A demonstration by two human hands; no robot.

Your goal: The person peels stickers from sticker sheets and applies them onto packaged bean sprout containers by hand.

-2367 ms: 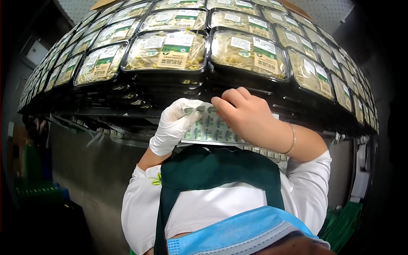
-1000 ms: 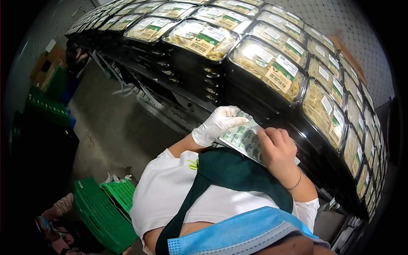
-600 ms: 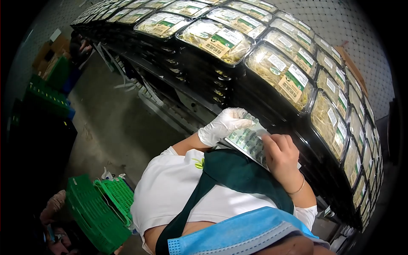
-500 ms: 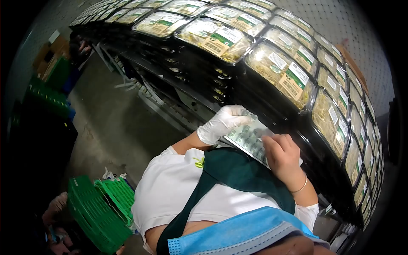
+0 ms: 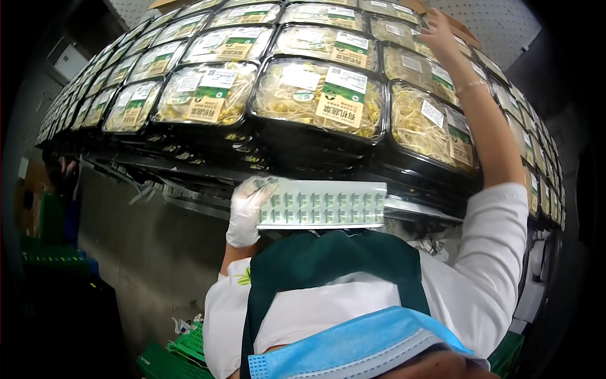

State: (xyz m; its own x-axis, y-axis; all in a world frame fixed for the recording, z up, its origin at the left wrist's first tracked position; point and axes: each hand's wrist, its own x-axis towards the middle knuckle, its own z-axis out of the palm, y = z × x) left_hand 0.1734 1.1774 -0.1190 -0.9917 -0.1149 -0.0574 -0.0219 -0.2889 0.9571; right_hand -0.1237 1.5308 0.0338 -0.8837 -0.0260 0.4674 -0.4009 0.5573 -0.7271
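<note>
- Black plastic and clear film make up the biggest thing before me: a broad block of stacked bean-sprout trays [image 5: 319,98], filling the space ahead of the worker.
- Dark green cloth next, an apron [image 5: 334,256] over a white top, close behind the sheet.
- Then the sticker sheet [image 5: 322,205], in front of the apron and at the near side of the stack, its long side running crosswise. Two rows of small green labels show, with bare backing above them. I'd judge it light and bendy, a little slick, easily creased; best held by an end or the plain margin, clear of the labels.
- White-gloved, the left hand [image 5: 246,211] pinches the sheet's left end; its right end has no hand on it.
- Bare, the right hand [image 5: 440,35] is stretched far out over the trays on the right, fingers parted. Whether it touches a lid or carries a label, I can't tell.
- A thin bracelet [image 5: 472,86] circles that wrist.
- Smallest, the green stickers [image 5: 341,200]: probably flimsy and tacky underneath, so best lifted by one edge.
</note>
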